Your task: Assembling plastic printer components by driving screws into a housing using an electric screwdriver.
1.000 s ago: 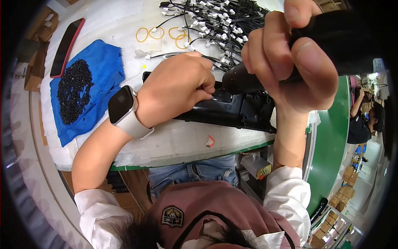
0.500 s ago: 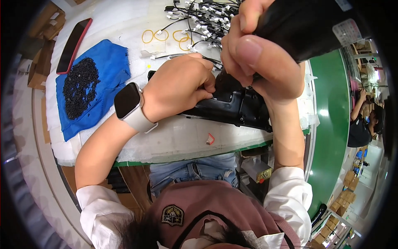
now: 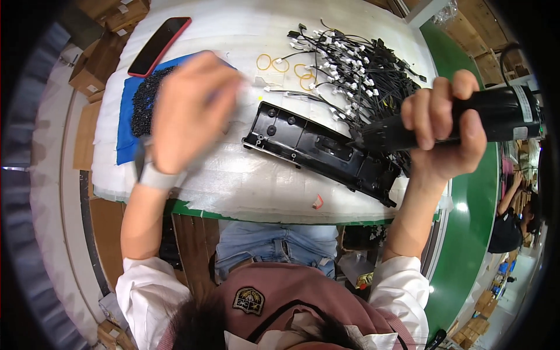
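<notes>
My right hand [image 3: 443,125] is wrapped round a black electric screwdriver [image 3: 388,135], its dark tip end over the black plastic housing [image 3: 297,137]. Long and shallow, the housing lies slanted on the table with its hollow, ribbed inside facing up. Small round posts show at its left end; the tool hides part of its right half. My left hand [image 3: 195,111], smeared by motion, is over the near side of the small black screws [image 3: 143,111] heaped on a blue cloth [image 3: 126,140]. Whether its fingers hold anything does not show.
A heap of black cables with white connectors [image 3: 361,70] lies beyond the housing. Several yellow rubber bands [image 3: 280,64] and a red-edged phone [image 3: 160,46] are at the back. A small red-and-white scrap [image 3: 318,202] lies near the table's front edge [image 3: 268,220].
My left hand has gone from the housing leftward to the screws. My right hand has shifted right with the screwdriver, and the housing's inside is now largely uncovered.
</notes>
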Tool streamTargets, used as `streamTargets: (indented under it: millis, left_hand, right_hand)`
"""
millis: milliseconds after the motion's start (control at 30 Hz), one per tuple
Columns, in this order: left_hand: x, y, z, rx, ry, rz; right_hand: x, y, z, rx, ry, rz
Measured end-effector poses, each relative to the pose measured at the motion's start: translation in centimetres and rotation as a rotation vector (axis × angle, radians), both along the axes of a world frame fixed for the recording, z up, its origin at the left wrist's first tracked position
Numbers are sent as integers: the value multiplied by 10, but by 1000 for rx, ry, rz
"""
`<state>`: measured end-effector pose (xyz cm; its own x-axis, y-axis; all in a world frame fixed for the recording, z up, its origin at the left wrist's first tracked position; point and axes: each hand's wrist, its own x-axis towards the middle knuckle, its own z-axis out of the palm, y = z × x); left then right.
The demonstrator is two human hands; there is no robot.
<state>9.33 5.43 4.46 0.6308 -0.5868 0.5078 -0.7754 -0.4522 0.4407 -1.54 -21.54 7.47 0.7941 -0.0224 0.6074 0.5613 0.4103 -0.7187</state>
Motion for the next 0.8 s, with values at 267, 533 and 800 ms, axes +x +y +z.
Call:
streamTargets:
  millis: [267,533,800]
  left_hand:
    - [38,103,-34,335,12,506]
    - [37,92,-35,168,-86,500]
    - [36,85,-34,212,-200,556]
  right_hand:
    - [0,0,7,-31,-17,59]
    - [0,6,5,-52,-6,0]
    - [-1,6,7,-45,-24,29]
